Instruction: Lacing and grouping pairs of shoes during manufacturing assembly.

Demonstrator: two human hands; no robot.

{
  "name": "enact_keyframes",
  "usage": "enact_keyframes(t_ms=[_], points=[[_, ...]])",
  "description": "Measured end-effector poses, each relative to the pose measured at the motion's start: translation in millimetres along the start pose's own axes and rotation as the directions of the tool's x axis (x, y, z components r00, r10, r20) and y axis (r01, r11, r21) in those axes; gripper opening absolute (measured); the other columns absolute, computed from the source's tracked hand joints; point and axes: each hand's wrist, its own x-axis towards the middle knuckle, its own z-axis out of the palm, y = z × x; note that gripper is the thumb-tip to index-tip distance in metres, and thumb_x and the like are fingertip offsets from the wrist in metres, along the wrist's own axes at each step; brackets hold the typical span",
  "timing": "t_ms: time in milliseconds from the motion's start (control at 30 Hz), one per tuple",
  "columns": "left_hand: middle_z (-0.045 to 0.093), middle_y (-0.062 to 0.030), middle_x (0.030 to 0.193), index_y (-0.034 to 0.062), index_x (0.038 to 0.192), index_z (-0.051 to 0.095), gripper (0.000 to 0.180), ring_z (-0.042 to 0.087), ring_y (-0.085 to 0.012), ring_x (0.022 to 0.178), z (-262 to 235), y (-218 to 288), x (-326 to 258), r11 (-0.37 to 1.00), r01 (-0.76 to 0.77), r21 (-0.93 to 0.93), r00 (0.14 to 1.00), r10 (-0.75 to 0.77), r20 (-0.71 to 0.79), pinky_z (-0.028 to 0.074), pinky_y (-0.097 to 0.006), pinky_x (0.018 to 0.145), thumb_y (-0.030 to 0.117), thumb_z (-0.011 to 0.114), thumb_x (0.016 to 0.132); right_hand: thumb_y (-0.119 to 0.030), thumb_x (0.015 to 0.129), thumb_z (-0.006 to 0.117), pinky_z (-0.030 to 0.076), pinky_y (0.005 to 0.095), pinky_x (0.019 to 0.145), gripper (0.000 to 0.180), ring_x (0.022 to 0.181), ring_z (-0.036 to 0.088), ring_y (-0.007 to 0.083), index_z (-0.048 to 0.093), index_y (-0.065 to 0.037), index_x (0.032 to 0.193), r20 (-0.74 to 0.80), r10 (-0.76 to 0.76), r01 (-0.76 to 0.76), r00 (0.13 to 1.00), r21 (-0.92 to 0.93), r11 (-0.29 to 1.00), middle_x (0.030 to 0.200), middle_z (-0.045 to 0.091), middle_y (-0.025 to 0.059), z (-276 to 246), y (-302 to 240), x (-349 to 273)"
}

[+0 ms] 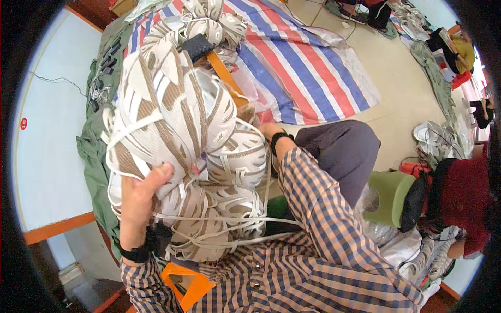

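Stacked shoe uppers (156, 99), white mesh with brown stripes, make a big bundle in front of me, with white cords (235, 221) running around and across it. My left hand (140, 201) grips the bundle's near left side, thumb pressed on an upper and the other fingers hidden. On the far right side of the bundle, my right hand (269, 130) is closed beside a white cord. Its fingers are mostly hidden, and what they hold cannot be made out. More of the same uppers (209, 26) lie in a pile beyond the bundle.
An orange bar (227, 78) with a black pad slants behind the bundle; an orange frame (188, 284) is by my left sleeve. Striped sheeting (308, 62) covers the floor ahead. A green stool (389, 201) stands right of my knee. Other people (464, 193) sit along the right.
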Motion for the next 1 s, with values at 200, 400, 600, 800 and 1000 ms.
enact_keyframes(t_ms=[200, 400, 600, 800, 1000], points=[[0.057, -0.0078, 0.110, -0.0018, 0.119, 0.049, 0.050, 0.055, -0.0161, 0.097, 29, -2, 37, 0.980, 0.196, 0.015, 0.973, -0.197, 0.120, 0.043, -0.029, 0.086, 0.009, 0.068, 0.074, -0.045, 0.072, 0.061, 0.043, 0.0392, 0.091, 0.049, 0.110, 0.055, 0.0329, 0.065, -0.012, 0.108, -0.005, -0.023, 0.023, 1.000, -0.007, 1.000, 0.119, 0.058, 0.0168, 30, 44, 46], [0.064, -0.0116, 0.098, -0.0011, 0.110, 0.057, 0.038, 0.059, -0.0249, 0.091, 51, -20, 65, 0.904, 0.046, 0.425, 0.961, -0.156, 0.228, 0.044, -0.035, 0.084, 0.016, 0.064, 0.077, -0.038, 0.074, 0.060, 0.045, 0.0382, 0.083, 0.043, 0.099, 0.060, 0.0314, 0.066, -0.008, 0.104, 0.069, -0.092, 0.092, 0.993, 0.015, 0.996, 0.108, 0.062, 0.0161, 38, 28, 37], [0.064, -0.0158, 0.099, 0.0002, 0.105, 0.061, 0.035, 0.059, -0.0309, 0.093, 54, -35, 98, 0.864, -0.177, 0.471, 0.934, -0.003, 0.356, 0.044, -0.036, 0.084, 0.020, 0.062, 0.077, -0.030, 0.076, 0.061, 0.048, 0.0374, 0.073, 0.035, 0.086, 0.064, 0.0309, 0.066, -0.005, 0.099, -0.008, -0.301, 0.295, 0.953, -0.185, 0.938, 0.097, 0.066, 0.0173, 40, 47, 45], [0.055, -0.0131, 0.121, -0.0029, 0.123, 0.047, 0.058, 0.051, -0.0231, 0.107, 35, -55, 108, 0.947, -0.072, 0.312, 0.950, -0.030, 0.311, 0.037, -0.032, 0.094, 0.025, 0.064, 0.075, -0.026, 0.076, 0.059, 0.050, 0.0432, 0.067, 0.033, 0.080, 0.066, 0.0331, 0.065, -0.004, 0.100, -0.392, -0.199, 0.049, 0.898, -0.361, 0.931, 0.091, 0.066, 0.0216, -5, -3, -10], [0.057, -0.0087, 0.115, -0.0019, 0.123, 0.049, 0.059, 0.054, -0.0204, 0.099, 36, -49, 115, 0.969, 0.072, 0.234, 0.871, -0.176, 0.458, 0.041, -0.031, 0.088, 0.022, 0.068, 0.073, -0.030, 0.079, 0.057, 0.050, 0.0439, 0.074, 0.039, 0.085, 0.064, 0.0352, 0.063, -0.004, 0.106, -0.083, -0.472, 0.451, 0.878, -0.188, 0.872, 0.090, 0.066, 0.0212, -39, -48, -97]])
